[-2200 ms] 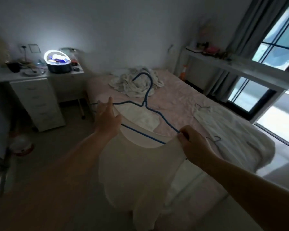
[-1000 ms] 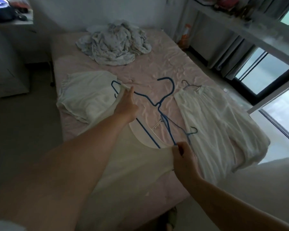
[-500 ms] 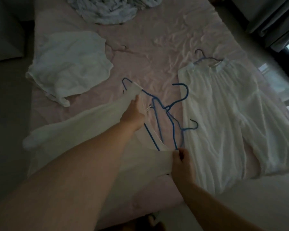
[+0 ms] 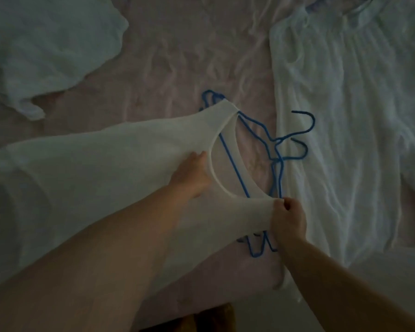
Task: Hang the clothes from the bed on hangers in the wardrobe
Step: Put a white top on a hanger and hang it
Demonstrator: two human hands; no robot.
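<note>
**Two hands on one white top**

Both hands hold a sleeveless white top (image 4: 101,168) spread over the pink bedsheet (image 4: 177,56) — the right hand (image 4: 288,220) pinches one shoulder strap, the left hand (image 4: 192,174) rests with loosely curled fingers beside the neckline. Blue wire hangers (image 4: 277,149) lie under it, touching a white dress (image 4: 350,116) along the bed's right edge.

The white top (image 4: 101,178) and blue hangers (image 4: 277,152), held up over the floor two seconds ago, now lie on the pink bed (image 4: 177,56). The left hand (image 4: 192,176) has slid from the far shoulder to the neckline.
</note>
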